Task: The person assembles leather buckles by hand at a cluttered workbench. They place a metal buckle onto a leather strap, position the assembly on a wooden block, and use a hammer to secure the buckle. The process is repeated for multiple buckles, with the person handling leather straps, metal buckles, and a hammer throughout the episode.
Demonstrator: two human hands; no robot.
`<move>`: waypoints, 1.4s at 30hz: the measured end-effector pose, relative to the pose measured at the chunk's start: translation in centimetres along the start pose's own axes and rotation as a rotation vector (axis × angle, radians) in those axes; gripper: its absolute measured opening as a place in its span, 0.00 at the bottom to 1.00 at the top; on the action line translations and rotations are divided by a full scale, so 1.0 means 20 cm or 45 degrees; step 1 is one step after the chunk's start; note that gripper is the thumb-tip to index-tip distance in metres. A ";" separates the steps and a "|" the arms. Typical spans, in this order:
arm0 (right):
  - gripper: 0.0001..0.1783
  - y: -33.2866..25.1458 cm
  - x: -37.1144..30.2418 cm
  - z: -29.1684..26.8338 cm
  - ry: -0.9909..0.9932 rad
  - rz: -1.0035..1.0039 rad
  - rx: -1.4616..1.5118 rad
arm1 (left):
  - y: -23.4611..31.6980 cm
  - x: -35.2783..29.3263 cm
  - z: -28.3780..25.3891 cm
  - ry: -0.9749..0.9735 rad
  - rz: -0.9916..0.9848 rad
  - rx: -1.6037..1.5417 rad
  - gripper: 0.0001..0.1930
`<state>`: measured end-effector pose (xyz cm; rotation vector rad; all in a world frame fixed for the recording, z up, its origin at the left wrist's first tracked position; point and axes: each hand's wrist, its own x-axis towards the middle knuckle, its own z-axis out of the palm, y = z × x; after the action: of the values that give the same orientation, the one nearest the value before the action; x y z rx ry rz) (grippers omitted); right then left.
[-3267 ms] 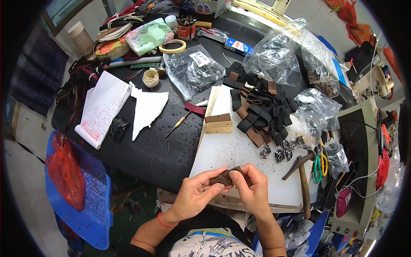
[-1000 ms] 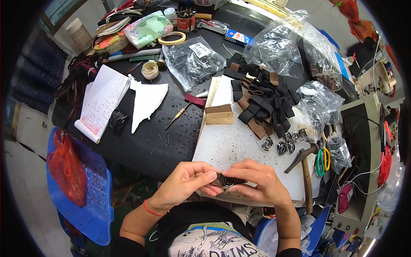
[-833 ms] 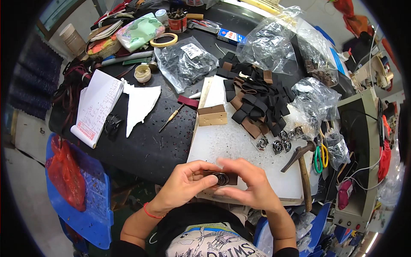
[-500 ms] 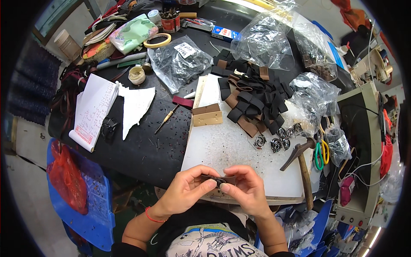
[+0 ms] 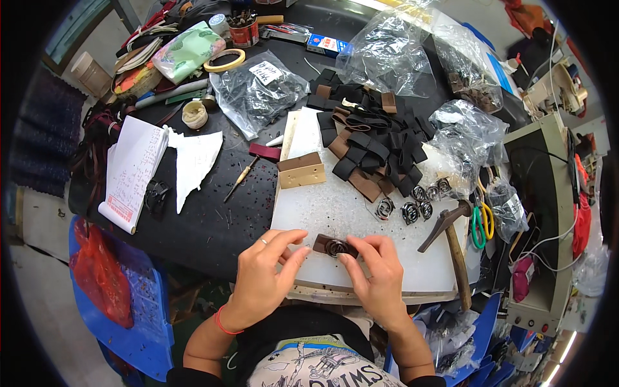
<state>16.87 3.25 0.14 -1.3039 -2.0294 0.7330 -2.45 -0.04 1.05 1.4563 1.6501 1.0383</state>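
Note:
My right hand (image 5: 377,277) pinches one end of a short brown strap piece (image 5: 321,242) low over the near part of the white board (image 5: 303,222). On the strap sits a dark, shiny metal buckle (image 5: 337,248) with curved rings. Just left of the strap, my left hand (image 5: 263,274) is apart from it, thumb and fingers separated and nothing between them. Several similar metal buckles (image 5: 410,212) lie on the board to the right. Behind them is a heap of black and brown strap pieces (image 5: 377,145).
A hammer (image 5: 457,258) rests across the board's right side, beside green-handled scissors (image 5: 477,227). A brown angled block (image 5: 302,171) stands at the board's left. Further left are a wooden-handled awl (image 5: 241,178), a notepad (image 5: 135,164) and torn white paper (image 5: 193,161). Clear plastic bags (image 5: 261,90) lie at the back.
My left hand has let go of the strap piece and moved left. My right hand has carried the strap slightly forward over the board, and the buckle now shows face up.

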 end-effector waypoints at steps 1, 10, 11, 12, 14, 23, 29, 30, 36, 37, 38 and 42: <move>0.17 -0.01 0.01 -0.01 0.064 -0.040 -0.115 | 0.00 0.00 0.00 0.062 0.027 0.008 0.10; 0.17 0.03 -0.01 -0.01 0.110 -0.167 -0.089 | -0.05 -0.02 0.02 0.099 0.431 0.368 0.14; 0.18 0.01 0.00 0.00 0.088 -0.156 -0.073 | -0.05 -0.02 0.05 0.049 0.477 0.412 0.16; 0.18 0.00 0.00 0.01 0.065 -0.144 -0.057 | -0.04 -0.01 0.06 0.018 0.505 0.479 0.16; 0.26 0.03 -0.01 0.00 0.014 -0.129 -0.092 | -0.02 0.00 0.07 -0.044 0.565 0.614 0.17; 0.35 0.09 -0.04 -0.04 -0.039 -0.058 -0.061 | -0.03 0.09 0.02 -0.217 0.525 0.442 0.23; 0.33 0.11 -0.06 -0.03 -0.046 -0.147 -0.058 | -0.04 0.12 0.07 -0.260 0.665 0.420 0.25; 0.33 0.11 -0.07 -0.03 -0.045 -0.140 -0.068 | -0.04 0.12 0.06 -0.238 0.655 0.382 0.24; 0.31 0.01 -0.08 0.04 -0.032 -0.111 -0.368 | -0.19 0.12 -0.14 0.552 0.320 0.486 0.12; 0.30 -0.07 -0.07 0.08 -0.071 -0.133 -0.437 | -0.24 0.12 -0.22 0.590 0.212 0.584 0.12; 0.28 -0.12 -0.08 0.13 -0.197 -0.288 -0.249 | -0.31 0.15 -0.25 0.601 0.125 0.646 0.12; 0.20 -0.17 -0.01 0.18 -0.293 -0.552 0.216 | -0.24 0.24 -0.19 0.534 0.351 0.651 0.11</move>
<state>12.25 1.31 0.13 -0.6728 -2.2674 0.8523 -8.49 4.11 -1.56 1.9356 2.1716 1.1864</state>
